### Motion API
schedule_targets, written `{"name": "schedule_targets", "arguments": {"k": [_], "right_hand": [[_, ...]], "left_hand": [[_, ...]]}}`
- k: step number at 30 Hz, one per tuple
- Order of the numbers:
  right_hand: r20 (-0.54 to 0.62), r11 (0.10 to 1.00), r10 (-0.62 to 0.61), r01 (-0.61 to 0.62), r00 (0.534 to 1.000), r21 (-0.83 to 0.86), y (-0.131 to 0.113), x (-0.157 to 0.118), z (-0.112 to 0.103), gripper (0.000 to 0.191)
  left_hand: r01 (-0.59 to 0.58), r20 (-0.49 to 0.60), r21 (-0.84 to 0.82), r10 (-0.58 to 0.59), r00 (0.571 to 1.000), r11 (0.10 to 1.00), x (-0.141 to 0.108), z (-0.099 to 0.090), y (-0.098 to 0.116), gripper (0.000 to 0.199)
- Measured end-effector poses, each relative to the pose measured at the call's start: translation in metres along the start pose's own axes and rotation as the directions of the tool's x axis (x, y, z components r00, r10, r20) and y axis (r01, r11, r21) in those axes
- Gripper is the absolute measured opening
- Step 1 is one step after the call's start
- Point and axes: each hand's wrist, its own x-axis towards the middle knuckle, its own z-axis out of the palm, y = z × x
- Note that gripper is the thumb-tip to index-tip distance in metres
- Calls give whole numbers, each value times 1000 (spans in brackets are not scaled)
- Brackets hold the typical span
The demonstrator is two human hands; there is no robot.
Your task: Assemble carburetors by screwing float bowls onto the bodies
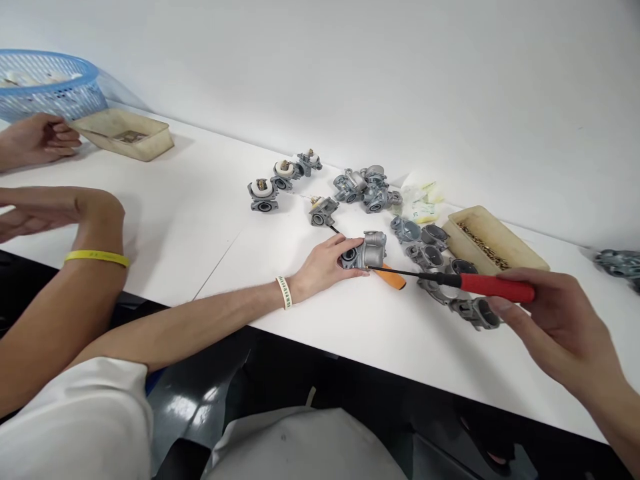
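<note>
My left hand grips a grey metal carburetor against the white table, fingers round its left side. In my right hand is a red-handled screwdriver, its long dark shaft pointing left. The tip meets the lower edge of the carburetor, near a small brass-coloured spot. An orange handle lies on the table just beyond the shaft, partly hidden by the held carburetor. Behind my left hand sits another carburetor part with a brass piece on top.
Several open metal bodies lie beside a tray of brass screws. Assembled carburetors and units with white floats stand farther back. At left are a blue basket, a shallow bin and another person's hands.
</note>
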Motion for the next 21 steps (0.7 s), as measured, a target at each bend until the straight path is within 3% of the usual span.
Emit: {"name": "schedule_targets", "arguments": {"k": [3, 4, 6, 8, 11, 13, 15, 17, 19, 21], "right_hand": [[-72, 979, 20, -35, 997, -201, -10, 2, 0, 34], [-73, 967, 65, -81, 995, -242, -13, 6, 1, 42], [-35, 956, 167, -171, 985, -237, -16, 14, 3, 61], [11, 958, 200, -194, 980, -210, -15, 20, 3, 58], [26, 981, 24, -18, 999, -193, -10, 16, 1, 35], [54, 975, -136, 143, 989, -169, -9, 9, -1, 38], [54, 956, -210, 216, 976, -198, -13, 3, 0, 38], [5, 951, -139, 135, 990, -277, -19, 3, 2, 34], [-60, 951, 38, -55, 997, -303, -23, 10, 6, 46], [-29, 934, 214, -214, 976, -286, -22, 20, 8, 62]], "left_hand": [[-17, 9, 13, 17, 1000, 1000, -2, 1, -1, 68], [-22, 12, 16, 22, 1000, 1000, -2, 2, -2, 68], [-28, 8, 16, 28, 1000, 999, -2, 2, -3, 67], [-23, -2, 9, 24, 1000, 1000, -2, 2, -4, 67], [-19, -8, -14, 19, 1000, 1000, -1, 1, -3, 68], [-18, -5, -24, 18, 1000, 1000, -1, 1, -2, 70], [-8, -2, -19, 8, 1000, 1000, 0, 1, -1, 70], [-2, 1, 4, 2, 1000, 1000, -1, 1, 0, 70], [-17, 11, 38, 17, 1000, 999, -2, 2, 0, 68], [-36, 21, 66, 35, 999, 997, -3, 2, 0, 66]]}}
